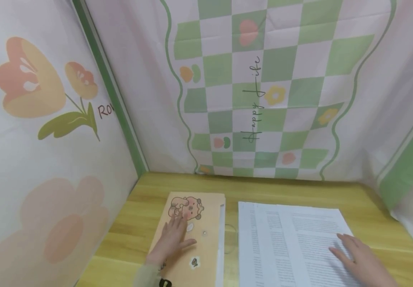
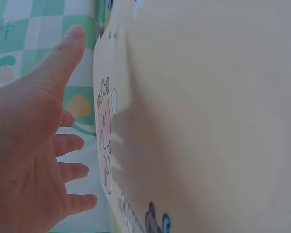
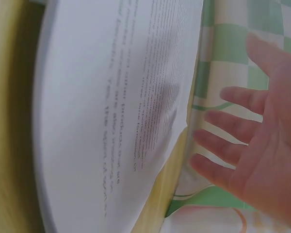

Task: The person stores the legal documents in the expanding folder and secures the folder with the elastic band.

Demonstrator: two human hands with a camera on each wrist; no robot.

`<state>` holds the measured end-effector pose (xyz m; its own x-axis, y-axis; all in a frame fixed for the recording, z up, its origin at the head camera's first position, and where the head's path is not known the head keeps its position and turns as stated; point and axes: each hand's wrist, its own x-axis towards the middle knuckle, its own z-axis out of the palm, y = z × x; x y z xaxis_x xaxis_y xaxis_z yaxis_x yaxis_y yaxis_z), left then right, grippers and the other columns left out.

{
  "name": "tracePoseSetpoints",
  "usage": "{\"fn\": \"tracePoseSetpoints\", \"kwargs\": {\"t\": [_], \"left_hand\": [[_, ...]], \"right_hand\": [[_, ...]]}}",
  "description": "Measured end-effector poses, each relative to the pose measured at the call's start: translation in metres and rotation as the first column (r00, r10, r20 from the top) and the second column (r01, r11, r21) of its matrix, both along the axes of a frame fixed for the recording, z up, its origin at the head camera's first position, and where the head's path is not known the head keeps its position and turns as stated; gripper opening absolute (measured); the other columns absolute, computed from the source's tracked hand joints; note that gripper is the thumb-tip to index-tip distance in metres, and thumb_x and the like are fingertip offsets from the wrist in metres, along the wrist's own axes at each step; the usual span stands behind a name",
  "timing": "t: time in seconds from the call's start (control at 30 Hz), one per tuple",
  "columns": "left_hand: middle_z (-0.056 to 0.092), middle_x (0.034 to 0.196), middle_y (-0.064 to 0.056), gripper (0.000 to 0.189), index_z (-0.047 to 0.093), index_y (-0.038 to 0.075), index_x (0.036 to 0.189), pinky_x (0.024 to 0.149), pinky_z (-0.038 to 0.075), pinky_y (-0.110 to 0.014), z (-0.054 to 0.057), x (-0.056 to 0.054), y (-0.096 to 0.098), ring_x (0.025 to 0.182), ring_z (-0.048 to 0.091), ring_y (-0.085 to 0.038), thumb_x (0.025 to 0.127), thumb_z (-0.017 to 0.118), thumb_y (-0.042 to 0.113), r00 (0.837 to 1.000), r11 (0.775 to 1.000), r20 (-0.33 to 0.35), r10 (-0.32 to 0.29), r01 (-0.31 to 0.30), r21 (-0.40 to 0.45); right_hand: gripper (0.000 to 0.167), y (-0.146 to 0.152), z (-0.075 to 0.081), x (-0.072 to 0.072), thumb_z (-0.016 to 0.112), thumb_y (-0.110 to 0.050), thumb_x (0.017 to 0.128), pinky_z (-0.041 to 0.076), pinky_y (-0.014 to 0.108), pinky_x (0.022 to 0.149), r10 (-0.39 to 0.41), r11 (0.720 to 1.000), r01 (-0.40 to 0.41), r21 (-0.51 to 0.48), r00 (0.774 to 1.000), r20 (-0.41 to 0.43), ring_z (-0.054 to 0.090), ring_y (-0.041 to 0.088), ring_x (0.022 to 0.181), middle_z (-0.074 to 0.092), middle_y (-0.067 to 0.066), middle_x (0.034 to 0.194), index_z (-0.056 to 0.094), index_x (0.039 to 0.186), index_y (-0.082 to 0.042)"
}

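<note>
Booth of printed fabric: a tulip panel (image 1: 30, 159) at left, a green-and-white checked curtain (image 1: 281, 63) behind, lettered "Happy Life" sideways. Below it, a wood-grain surface (image 1: 123, 243) bearing two main items. At left, a peach folder (image 1: 206, 255) with a cartoon bear near its far end, lying flat and lengthwise to the person; a pale strip shows along its right edge. At right, with a narrow band of wood between, printed sheets (image 1: 274, 247) lie flat, text upward, seeming to overlap in staggered layers. A faint thin loop (image 1: 233, 227) crosses the gap; too fine to identify. The side-by-side layout probably keeps one item under each hand, and laying the folder flat likely keeps it steady. Hands: both palm down and released, grasping nothing. The left hand (image 1: 173, 238) reaches over the folder's left half, fingers extended toward the bear, thumb spread out to the right; whether the fingertips touch the cover cannot be told. The right hand (image 1: 362, 259) hangs above the sheets' right edge, fingers slightly bent and loosely parted, thumb angled inward. Its wrist view shows fingertips apart from the paper, with soft shadow on the print. Right pose reads as relaxed, unweighted.
</note>
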<state>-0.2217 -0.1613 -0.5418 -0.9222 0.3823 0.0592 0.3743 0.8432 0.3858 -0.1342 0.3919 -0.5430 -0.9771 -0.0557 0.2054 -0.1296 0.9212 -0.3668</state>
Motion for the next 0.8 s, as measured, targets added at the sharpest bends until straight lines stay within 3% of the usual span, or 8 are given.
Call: {"fn": "tracePoseSetpoints", "kwargs": {"t": [0.1,0.43,0.53,0.6,0.67,0.77,0.8], "left_hand": [[0.019,0.161,-0.028,0.099,0.02,-0.002,0.155,0.116,0.02,-0.074,-0.002,0.003,0.002,0.148,0.019,-0.053,0.087,0.065,0.053,1.0,1.0,0.005,-0.003,0.003,0.0],[0.015,0.164,-0.021,0.101,0.01,0.003,0.158,0.121,0.016,-0.068,-0.007,0.008,0.011,0.151,0.015,-0.047,0.088,0.061,0.056,0.999,0.999,0.036,0.006,-0.008,0.04],[0.016,0.164,-0.021,0.099,0.014,0.001,0.157,0.12,0.017,-0.068,-0.005,0.01,0.014,0.151,0.015,-0.047,0.089,0.06,0.056,0.999,0.999,0.039,0.004,-0.006,0.047],[0.016,0.165,-0.02,0.097,0.017,0.001,0.157,0.121,0.017,-0.067,-0.004,0.012,0.016,0.152,0.015,-0.046,0.089,0.059,0.056,0.999,0.999,0.046,0.007,-0.009,0.046],[0.017,0.165,-0.019,0.095,0.02,0.0,0.156,0.121,0.018,-0.067,-0.003,0.013,0.018,0.151,0.016,-0.046,0.09,0.059,0.056,0.999,0.999,0.043,0.009,-0.01,0.037],[0.02,0.164,-0.02,0.093,0.024,0.0,0.155,0.121,0.02,-0.066,-0.003,0.014,0.019,0.151,0.018,-0.046,0.089,0.058,0.057,0.999,1.0,0.037,0.013,-0.014,0.019],[0.02,0.164,-0.02,0.093,0.024,0.0,0.155,0.121,0.02,-0.066,-0.003,0.014,0.019,0.151,0.018,-0.046,0.09,0.058,0.057,0.999,1.0,0.04,0.014,-0.015,0.018]], "right_hand": [[0.057,0.002,0.001,-0.001,0.057,-0.031,0.099,0.043,0.065,0.089,0.0,1.0,0.001,-0.023,0.999,0.05,0.049,0.058,0.112,0.052,0.045,0.123,0.05,0.128,0.017],[0.058,0.017,-0.004,-0.005,0.057,-0.03,0.099,0.042,0.063,0.087,-0.029,0.997,0.033,-0.075,0.998,0.058,0.048,0.058,0.111,0.05,0.047,0.122,0.049,0.128,0.019],[0.056,0.021,-0.006,-0.006,0.062,-0.028,0.096,0.042,0.059,0.085,-0.042,0.996,0.043,-0.081,0.999,0.02,0.05,0.058,0.107,0.052,0.047,0.12,0.051,0.126,0.019],[0.055,0.024,-0.006,-0.007,0.066,-0.026,0.093,0.044,0.048,0.082,-0.043,0.996,0.042,-0.076,0.999,-0.013,0.053,0.055,0.102,0.055,0.045,0.116,0.054,0.123,0.018],[0.054,0.026,-0.004,-0.008,0.068,-0.028,0.091,0.045,0.036,0.075,-0.048,0.997,0.047,-0.057,0.999,-0.014,0.06,0.044,0.095,0.058,0.042,0.114,0.057,0.121,0.017],[0.056,0.03,0.0,-0.008,0.069,-0.029,0.09,0.046,0.027,0.064,-0.044,0.998,0.046,-0.044,0.999,0.028,0.065,0.036,0.087,0.059,0.043,0.113,0.057,0.12,0.017],[0.057,0.03,0.002,-0.008,0.068,-0.03,0.091,0.05,0.03,0.065,-0.042,0.998,0.045,-0.043,0.998,0.056,0.066,0.036,0.087,0.057,0.044,0.114,0.056,0.12,0.018]]}}
